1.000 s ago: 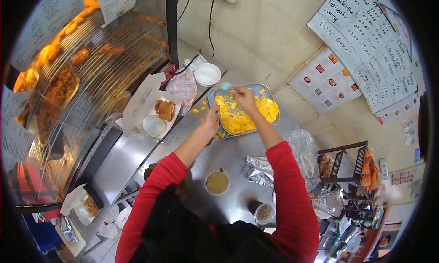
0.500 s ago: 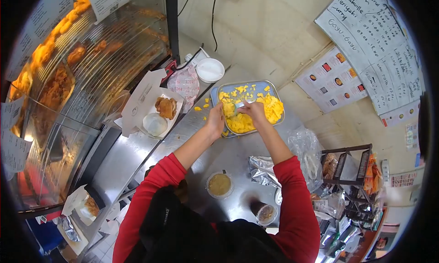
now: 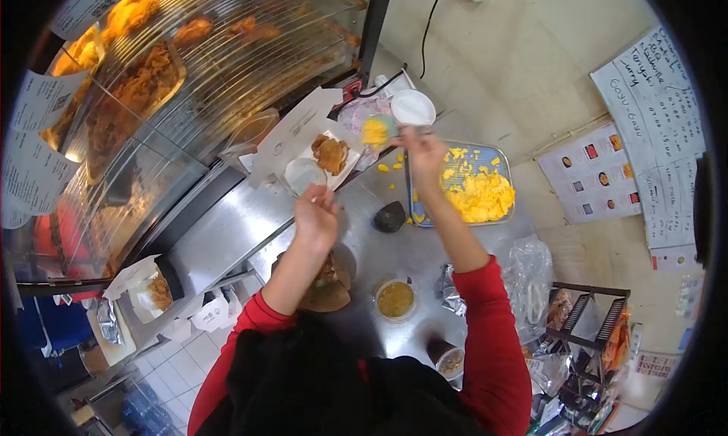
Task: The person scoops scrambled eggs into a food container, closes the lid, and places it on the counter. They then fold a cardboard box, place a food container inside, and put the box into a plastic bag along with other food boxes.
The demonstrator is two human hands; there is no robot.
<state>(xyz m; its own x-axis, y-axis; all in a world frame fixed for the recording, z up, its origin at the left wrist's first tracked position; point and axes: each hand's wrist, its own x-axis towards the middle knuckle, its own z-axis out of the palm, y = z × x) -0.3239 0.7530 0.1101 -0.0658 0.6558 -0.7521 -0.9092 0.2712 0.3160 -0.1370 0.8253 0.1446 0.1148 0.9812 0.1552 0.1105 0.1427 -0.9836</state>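
My right hand [image 3: 423,154] grips a small scoop with a pale greenish rim, held up left of the tray. Yellow scrambled egg [image 3: 374,131] fills the scoop. My left hand [image 3: 317,220] is beside the near edge of an open paper box [image 3: 279,142], fingers loosely bent and apart. Inside the box are a piece of fried chicken [image 3: 331,155] and a whitish round mound [image 3: 305,175], possibly rice. To the right stands a metal tray [image 3: 497,149] with more scrambled egg [image 3: 484,196]; bits lie on the counter beside it.
A heated glass display case [image 3: 220,64] with fried chicken occupies the left. A white round tub [image 3: 413,108] sits behind the box. On the steel counter are a dark object [image 3: 389,218], a cup of yellowish food [image 3: 395,298], a dark drink [image 3: 449,360] and plastic bags [image 3: 531,277].
My right hand has lifted a scoop of egg from the tray and carried it left. My left hand has left the tray for the box's near edge. The view has shifted left.
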